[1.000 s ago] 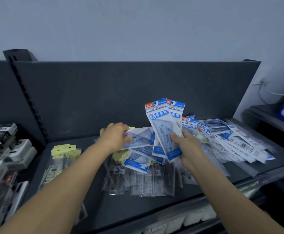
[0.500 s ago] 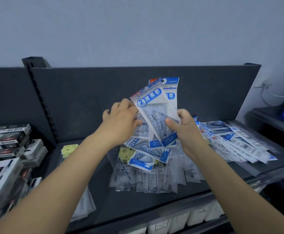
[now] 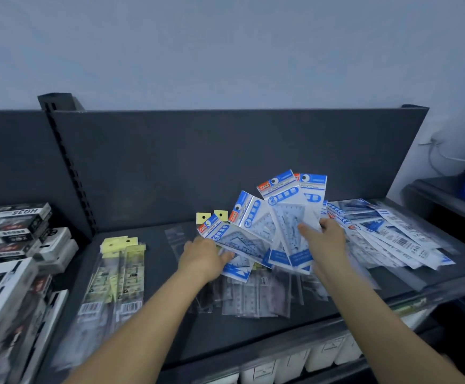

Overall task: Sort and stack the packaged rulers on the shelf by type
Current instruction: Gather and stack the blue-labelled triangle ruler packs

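The right hand's fingers (image 3: 306, 227) pinch a fan of blue packs (image 3: 286, 217), thumb on the front and the rest hidden behind. The right hand (image 3: 325, 239) holds the fan upright above the shelf (image 3: 159, 273). The left hand (image 3: 202, 257) grips the fan's lowest pack, its fingertips hidden underneath and blurred. Clear packs (image 3: 256, 297) lie below, partly covered by both hands. Yellow packs (image 3: 117, 273) lie left and a spread (image 3: 397, 239) of more packs lies right. Boxes (image 3: 12, 245) crowd the left edge, and bare shelf shows between the yellow and clear packs.
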